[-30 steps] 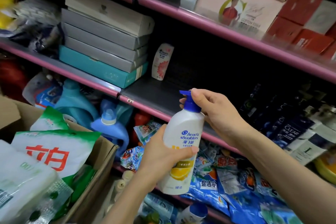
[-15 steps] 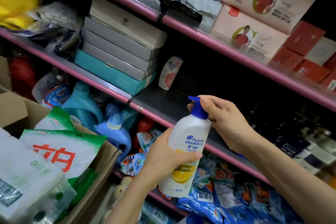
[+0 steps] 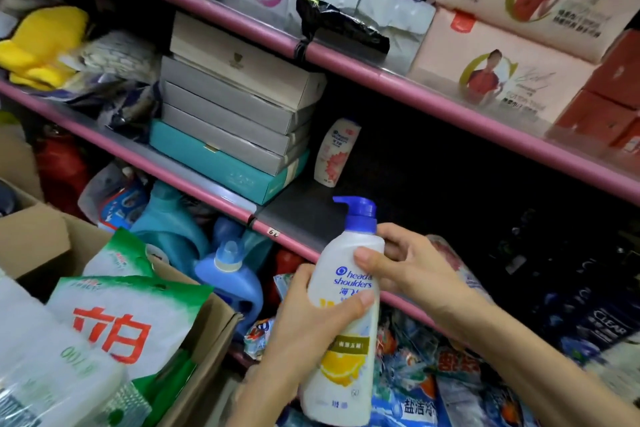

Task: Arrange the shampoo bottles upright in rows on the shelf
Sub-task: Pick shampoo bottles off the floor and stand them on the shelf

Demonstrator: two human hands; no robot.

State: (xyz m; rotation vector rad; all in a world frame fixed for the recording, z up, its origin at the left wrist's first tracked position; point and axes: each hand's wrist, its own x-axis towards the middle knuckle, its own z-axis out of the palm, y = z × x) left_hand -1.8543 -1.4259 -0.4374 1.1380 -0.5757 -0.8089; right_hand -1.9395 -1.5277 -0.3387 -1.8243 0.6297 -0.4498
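Observation:
A white pump shampoo bottle (image 3: 348, 340) with a blue pump head and a lemon label is held upright in front of the middle shelf (image 3: 298, 218). My left hand (image 3: 304, 319) grips its body from the left, thumb across the label. My right hand (image 3: 412, 267) holds its shoulder from the right, just below the pump. A second, smaller white shampoo bottle (image 3: 334, 152) with a pink flower label stands upright at the back of that dark shelf, beside the stacked boxes.
Grey and teal flat boxes (image 3: 235, 121) are stacked on the shelf's left part. Dark shampoo bottles (image 3: 588, 305) crowd its right end. A cardboard box (image 3: 207, 340) with detergent bags stands at lower left. Blue detergent jugs (image 3: 228, 274) and blue pouches (image 3: 433, 385) fill the shelf below.
My right hand has slid from the pump head down to the bottle's shoulder. The bottle sits lower in view and the view has tilted up.

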